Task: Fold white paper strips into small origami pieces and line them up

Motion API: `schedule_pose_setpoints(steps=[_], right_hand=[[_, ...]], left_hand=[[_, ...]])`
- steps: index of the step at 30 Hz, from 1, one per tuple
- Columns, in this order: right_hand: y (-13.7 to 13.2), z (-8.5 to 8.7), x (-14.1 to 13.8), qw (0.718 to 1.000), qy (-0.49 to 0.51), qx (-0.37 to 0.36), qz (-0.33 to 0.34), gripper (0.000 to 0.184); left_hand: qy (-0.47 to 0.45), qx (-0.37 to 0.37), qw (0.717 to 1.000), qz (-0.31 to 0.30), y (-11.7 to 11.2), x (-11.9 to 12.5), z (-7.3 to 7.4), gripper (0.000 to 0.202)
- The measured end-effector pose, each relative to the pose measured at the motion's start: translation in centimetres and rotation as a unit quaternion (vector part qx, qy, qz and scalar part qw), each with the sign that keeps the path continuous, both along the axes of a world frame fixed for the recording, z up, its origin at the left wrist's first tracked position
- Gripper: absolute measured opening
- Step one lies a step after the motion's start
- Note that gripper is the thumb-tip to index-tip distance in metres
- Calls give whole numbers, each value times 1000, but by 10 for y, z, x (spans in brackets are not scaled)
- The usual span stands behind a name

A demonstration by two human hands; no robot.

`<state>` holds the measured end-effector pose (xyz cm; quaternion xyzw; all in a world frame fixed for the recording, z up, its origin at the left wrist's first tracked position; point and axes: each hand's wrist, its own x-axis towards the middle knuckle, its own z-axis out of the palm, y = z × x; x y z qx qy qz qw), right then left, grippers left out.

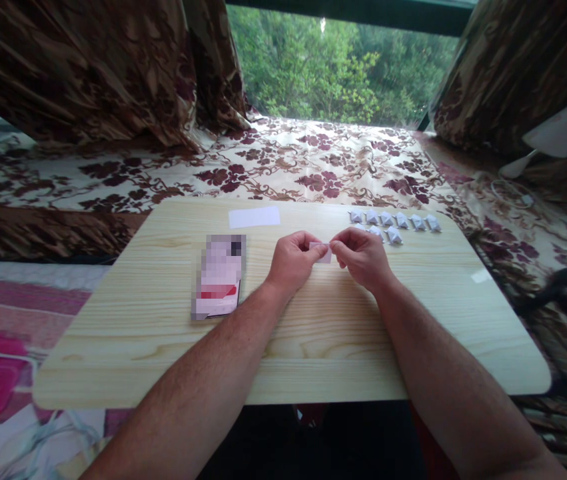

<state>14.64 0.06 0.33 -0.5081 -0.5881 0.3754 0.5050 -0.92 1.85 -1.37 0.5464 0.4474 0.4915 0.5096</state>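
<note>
Both hands meet over the middle of a pale wooden table [313, 347]. My left hand [290, 261] and my right hand [363, 257] each pinch one end of a small folded piece of white paper [322, 251], held just above the tabletop. Fingers of both hands are curled and pressed on the paper. To the right, near the far edge, several small folded white paper shapes [396, 222] lie in two short rows. A flat white paper strip [254, 217] lies near the far edge, left of my hands.
A phone [219, 275] with a blurred screen lies on the table left of my left hand. A floral cloth [283, 163] covers the ledge behind, with brown curtains [88, 67] on both sides of a window. A white cable [513, 190] lies at right.
</note>
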Motion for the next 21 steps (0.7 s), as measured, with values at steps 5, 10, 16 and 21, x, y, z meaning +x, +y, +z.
schedule_pose_setpoints(steps=[5,10,16,21], right_hand=[[-1,-1,1,1000,1,0,2,14],[-2,0,0,1000,0,3,7,14],[-1,-1,0,1000,-2,0,0,16],[1,-2,1,1000,-1,0,0,16]], left_hand=[[-1,2,1000,0,0,0,0,21],[-21,-6,1000,0,0,0,1,19],[7,2,1000,6,-1,0,2,21],[29,23,999,6,-2,0,2,21]])
